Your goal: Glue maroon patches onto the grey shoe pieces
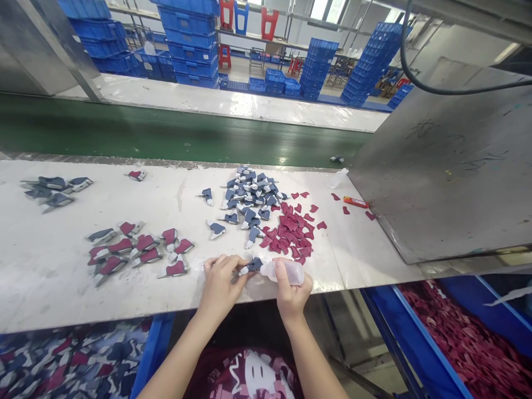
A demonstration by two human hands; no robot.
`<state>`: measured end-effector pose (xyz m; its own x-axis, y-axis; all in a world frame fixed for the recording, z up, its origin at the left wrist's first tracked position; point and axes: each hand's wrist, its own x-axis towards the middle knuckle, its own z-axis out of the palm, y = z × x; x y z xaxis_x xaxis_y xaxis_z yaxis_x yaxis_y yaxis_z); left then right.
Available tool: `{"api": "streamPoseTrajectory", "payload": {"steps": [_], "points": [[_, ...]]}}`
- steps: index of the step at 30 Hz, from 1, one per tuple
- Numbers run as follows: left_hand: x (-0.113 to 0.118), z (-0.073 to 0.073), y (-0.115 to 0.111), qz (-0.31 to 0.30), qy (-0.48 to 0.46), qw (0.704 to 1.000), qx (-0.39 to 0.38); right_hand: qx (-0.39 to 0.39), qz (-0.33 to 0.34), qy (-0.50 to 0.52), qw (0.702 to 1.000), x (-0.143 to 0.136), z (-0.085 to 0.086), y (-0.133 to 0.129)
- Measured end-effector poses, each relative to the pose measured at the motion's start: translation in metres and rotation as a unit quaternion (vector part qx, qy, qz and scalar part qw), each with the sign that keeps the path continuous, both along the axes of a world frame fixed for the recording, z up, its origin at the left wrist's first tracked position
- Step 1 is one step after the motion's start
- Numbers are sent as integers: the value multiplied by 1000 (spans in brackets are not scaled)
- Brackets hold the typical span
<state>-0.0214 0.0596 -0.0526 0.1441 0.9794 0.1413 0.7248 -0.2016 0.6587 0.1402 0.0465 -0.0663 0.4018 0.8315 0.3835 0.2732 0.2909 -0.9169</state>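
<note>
At the front edge of the white table (pixel 216 246), my left hand (pixel 223 280) pinches a small blue-and-white part (pixel 251 266). My right hand (pixel 292 288) is wrapped round a translucent squeeze bottle (pixel 291 272), held nearly level with its tip at the blue part. Beyond my hands lies a heap of blue-and-white parts (pixel 249 191). Just right of it is a pile of flat maroon pieces (pixel 291 230). To the left sit several parts with maroon tops (pixel 145 243), and farther left a small group of blue ones (pixel 52 185).
A green conveyor belt (pixel 187 133) runs behind the table. A metal panel (pixel 449 166) stands at the right, near an orange-red tube (pixel 356 202). Below the table are a bin of mixed parts (pixel 75 360) at left and a blue bin with maroon pieces (pixel 432 338) at right.
</note>
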Motion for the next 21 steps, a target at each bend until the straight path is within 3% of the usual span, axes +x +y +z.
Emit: {"api": "streamPoseTrajectory", "payload": {"steps": [3, 6, 11, 16, 21], "points": [[0, 0, 0, 0, -3, 1000, 1, -6, -39, 36, 999, -2, -1, -1], [0, -1, 1, 3, -4, 1000, -1, 8, -138, 96, 986, 7, 0, 0], [-1, -1, 1, 9, -7, 1000, 6, 2, -260, 129, 957, 63, 7, 12], [-3, -2, 3, 11, -15, 999, 31, 3, -228, 160, 960, 123, 5, 27], [-5, -2, 3, 9, -15, 999, 48, -90, -206, 69, 972, 133, -1, 29]]}}
